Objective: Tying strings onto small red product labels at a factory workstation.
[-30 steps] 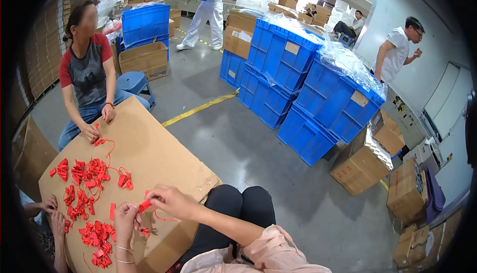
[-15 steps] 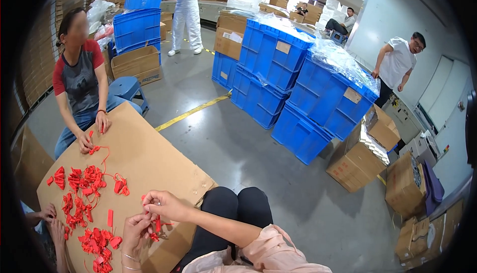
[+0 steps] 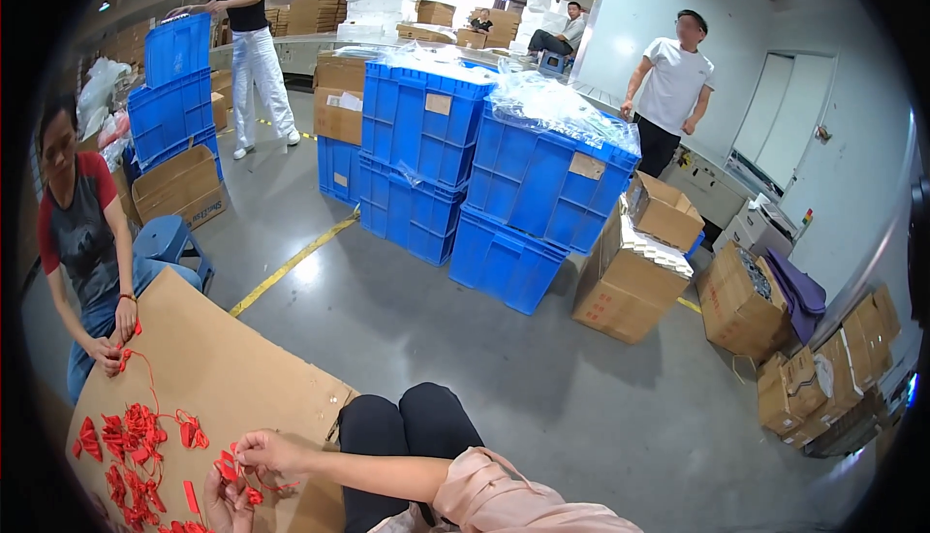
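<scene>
My right hand [image 3: 271,454] reaches across from the right, with thumb and fingers pinched on a small red corded piece [image 3: 230,465]. Below it, at the lower edge, my left hand [image 3: 229,511] closes on the same piece from beneath; part of that hand is cut off. A red cord end [image 3: 281,485] sticks out to the right of my fingers. Under both hands lies a cardboard sheet [image 3: 252,359] serving as tabletop. To their left is a heap of red corded pieces [image 3: 136,431], and one flat red strip [image 3: 191,496] lies apart.
Across the cardboard, a seated co-worker [image 3: 82,213] handles another red piece, beside a blue stool [image 3: 174,242]. Stacked blue crates [image 3: 417,126] stand ahead, with cardboard boxes [image 3: 630,281] to the right. A person in a white shirt [image 3: 676,87] stands behind the crates.
My view has swung right and up, so everything sits further left. Both hands keep hold of the red piece. The co-worker now looks down, and the white-shirted person stands straighter.
</scene>
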